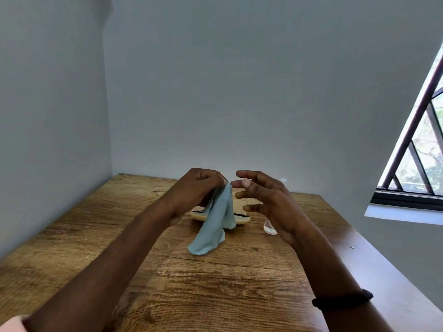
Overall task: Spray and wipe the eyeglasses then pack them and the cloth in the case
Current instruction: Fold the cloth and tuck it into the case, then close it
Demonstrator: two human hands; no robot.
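Above the middle of the tabletop (215, 283), we record the left grip (197, 188) raised, its fingertips curled and pinching the top edge of a pale blue cloth (217, 224). The cloth hangs in loose folds in front of the case (243, 219). We cannot tell whether its lower corner touches the wood.

We note the right grip (268, 200) just beside the left and apart from the cloth, with fingers spread, lightly bent and holding nothing. A black band (342, 299) circles the right wrist.

The beige case lies on the tabletop beyond both grips. Inside it we see a thin dark line, which we read as the eyeglasses (240, 214); the cloth hides the rest.

A clear bottle (269, 228) stands on the tabletop to the right of the case, largely hidden behind the right grip. A barred window (422, 152) occupies the right edge of the view, and grey walls close the corner behind.
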